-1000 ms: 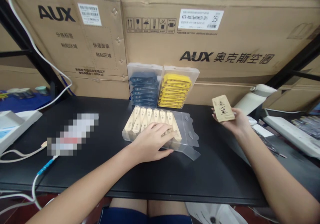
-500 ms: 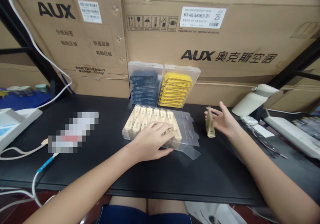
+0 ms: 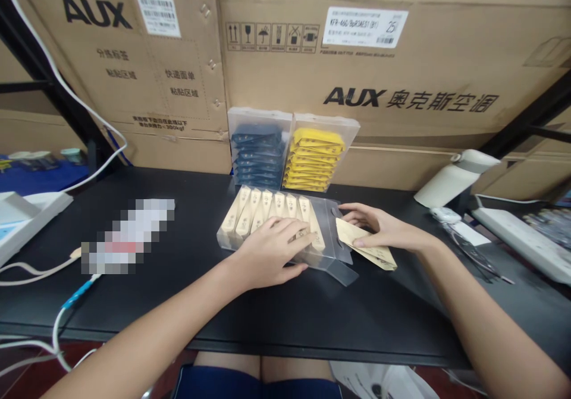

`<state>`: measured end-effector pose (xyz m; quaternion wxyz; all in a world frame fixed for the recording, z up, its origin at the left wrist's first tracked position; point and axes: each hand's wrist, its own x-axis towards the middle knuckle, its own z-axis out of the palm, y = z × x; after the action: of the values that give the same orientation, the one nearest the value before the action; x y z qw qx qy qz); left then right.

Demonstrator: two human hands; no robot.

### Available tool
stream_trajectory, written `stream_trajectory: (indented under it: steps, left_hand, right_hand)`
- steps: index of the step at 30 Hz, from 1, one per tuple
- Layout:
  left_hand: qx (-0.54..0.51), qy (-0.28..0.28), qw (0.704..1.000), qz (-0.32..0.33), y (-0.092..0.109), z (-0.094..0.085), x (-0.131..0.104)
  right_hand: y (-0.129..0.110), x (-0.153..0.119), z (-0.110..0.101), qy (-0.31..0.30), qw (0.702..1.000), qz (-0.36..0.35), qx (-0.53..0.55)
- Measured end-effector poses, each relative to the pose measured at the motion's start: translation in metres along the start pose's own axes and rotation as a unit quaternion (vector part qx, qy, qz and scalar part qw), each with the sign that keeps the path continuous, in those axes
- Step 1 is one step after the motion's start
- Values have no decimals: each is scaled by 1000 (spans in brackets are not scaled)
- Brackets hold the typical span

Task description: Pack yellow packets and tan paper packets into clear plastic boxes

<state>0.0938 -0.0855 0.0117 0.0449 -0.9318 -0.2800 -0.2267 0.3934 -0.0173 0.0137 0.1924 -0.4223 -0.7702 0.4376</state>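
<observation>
A clear plastic box [image 3: 328, 256] lies on its side on the black table, its flaps open to the right. Inside it a row of beige packets [image 3: 255, 209] stands on edge. My left hand [image 3: 274, 253] rests over the row, fingers across the packets and thumb along the box's near wall, gripping the box. At the open end, my right hand [image 3: 379, 226] pinches another beige packet [image 3: 372, 249] between thumb and fingers. That packet tilts down to the right, with its left end close to the flaps.
Behind stand two clear boxes, one with blue packets [image 3: 257, 155], one with yellow packets [image 3: 314, 158]. Large cartons [image 3: 285, 84] form the back. A cream bottle [image 3: 450, 179], a cable [image 3: 479, 250] and a power strip [image 3: 521, 238] are at right; a blurred-out object [image 3: 129, 235] and cords are at left.
My right hand has moved left to the box's open end, turning its beige packet from upright to slanting. My left hand and the box have stayed put.
</observation>
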Motion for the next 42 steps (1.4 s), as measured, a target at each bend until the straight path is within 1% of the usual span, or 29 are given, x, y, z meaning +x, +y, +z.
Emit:
stream_trajectory:
  steps: [3,4,6,7,9,12,13,14,15,16,20,23,25,28,31,34,37,42]
  left_hand:
    - [-3,2,1000,1,0,0,0]
    - [-2,3,1000,1,0,0,0]
    - [0,2,1000,1,-1,1,0]
    - [0,2,1000,2,-1,1,0]
    - [1,1,1000,3,-1,1,0]
    - [-1,0,1000,0,-1,1,0]
    - [-3,0,1000,-1,0,1,-1]
    - [-6,1,1000,-1,0,1,-1]
    - [-8,3,1000,-1,-1,1,-1]
    - [-10,4,1000,-1,-1,1,-1]
    - [-4,5,1000,1,0,2,0]
    - [9,6,1000,-7,1,4,0]
    - [24,5,999,-23,1,5,0]
    - [43,3,998,-45,0,6,-1]
    - [54,3,997,-58,-3,5,-1]
    - [57,3,996,-65,-4,5,-1]
    - [55,5,996,-69,-4,6,-1]
    - [47,6,996,-72,-4,6,-2]
  right_hand:
    - [-4,-4,-1,-19,999,25,26]
    - [-6,-5,-1,-15,999,37,37]
    - [-10,-6,-3,20,996,67,58]
    - [-11,-7,-4,52,993,83,68]
    - [-8,-5,-9,142,981,103,88]
    - [3,-3,-18,292,943,106,118]
    - [8,-2,-21,324,932,109,123]
    - [12,-2,-24,339,925,114,131]
    - [16,-3,-27,337,923,122,139]
    - [20,-5,-30,321,926,129,150]
    - [30,-10,-38,212,946,142,198]
    - [36,-8,-38,193,938,162,239]
    - [37,-3,-33,186,928,159,280]
    - [35,6,-22,159,917,123,345]
    - [29,10,-9,97,910,108,387]
    - [23,9,0,27,917,92,386]
    - [18,5,5,-22,923,75,376]
    - [8,3,14,-108,909,92,392]
